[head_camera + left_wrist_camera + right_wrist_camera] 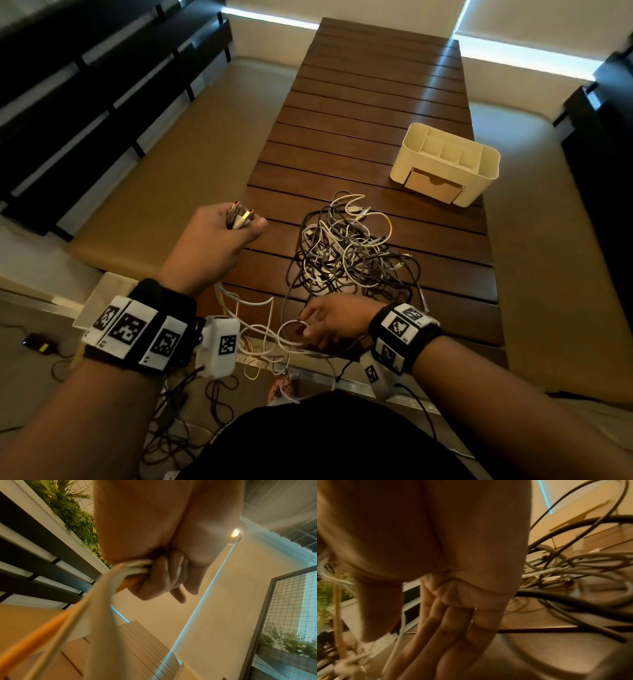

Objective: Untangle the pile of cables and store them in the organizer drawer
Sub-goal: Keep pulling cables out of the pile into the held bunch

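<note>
A tangled pile of white, grey and black cables point(349, 253) lies on the slatted wooden table point(376, 102). My left hand point(222, 236) is raised over the table's left edge and grips a bundle of cable ends point(239, 217), plugs sticking up. In the left wrist view its fingers point(163, 577) curl round white and orange cables point(133, 566), which hang down. My right hand point(325, 323) is at the near edge, pinching a white cable loop point(291, 329). The right wrist view shows its fingers point(436, 628) pointing down beside a white cable point(400, 626). The cream organizer point(445, 161) stands at the right, its drawer point(433, 186) shut.
More cables point(191, 404) trail on the floor below the table's near edge. A small black device point(37, 342) lies on the floor at the left. Tan cushioned benches point(154, 178) run along both sides of the table. Bare slats stretch beyond the pile.
</note>
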A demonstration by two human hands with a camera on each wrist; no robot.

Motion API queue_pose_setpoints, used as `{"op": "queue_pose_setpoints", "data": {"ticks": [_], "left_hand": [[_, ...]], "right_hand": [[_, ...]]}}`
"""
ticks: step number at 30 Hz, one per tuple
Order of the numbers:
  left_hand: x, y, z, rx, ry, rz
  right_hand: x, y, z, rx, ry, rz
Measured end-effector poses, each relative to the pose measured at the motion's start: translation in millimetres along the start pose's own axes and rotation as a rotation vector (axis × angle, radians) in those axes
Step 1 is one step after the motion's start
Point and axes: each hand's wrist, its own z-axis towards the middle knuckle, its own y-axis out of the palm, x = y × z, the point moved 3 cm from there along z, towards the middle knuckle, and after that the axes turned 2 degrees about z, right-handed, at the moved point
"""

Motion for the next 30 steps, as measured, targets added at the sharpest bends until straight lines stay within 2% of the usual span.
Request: {"op": "queue_pose_setpoints", "data": {"ticks": [2, 4, 11, 14, 18, 20, 23, 25, 30], "left_hand": [[0, 0, 0, 0.005, 0.009, 0.002], [-2, 1, 1, 0.005, 0.01, 0.0], [-9, -4, -1, 0.016, -0.013, 0.015], [-13, -8, 0, 0.014, -0.02, -0.007], [-15, -8, 3, 0.013, -0.029, -0.033], [-13, -6, 3, 0.0, -0.026, -0.04], [-11, 1, 3, -0.015, -0.023, -0.034], [-10, 6, 5, -0.026, -0.018, -0.04], [-10, 11, 6, -0.045, -0.013, -0.06]], "right_hand": [[7, -9, -1, 0.171, 0.001, -0.052], [11, -14, -2, 0.251, 0.008, -0.049], [12, -16, -17, 0.118, -0.002, -0.032], [18, -22, -29, 0.118, 0.034, -0.212], [32, -12, -27, -0.049, 0.099, -0.521], [37, -7, -23, -0.035, 0.065, -0.583], [37, -15, -25, 0.106, 0.053, -0.587], [37, -22, -26, 0.133, 0.073, -0.574], [36, -11, -22, 0.021, 0.008, -0.586]]}}
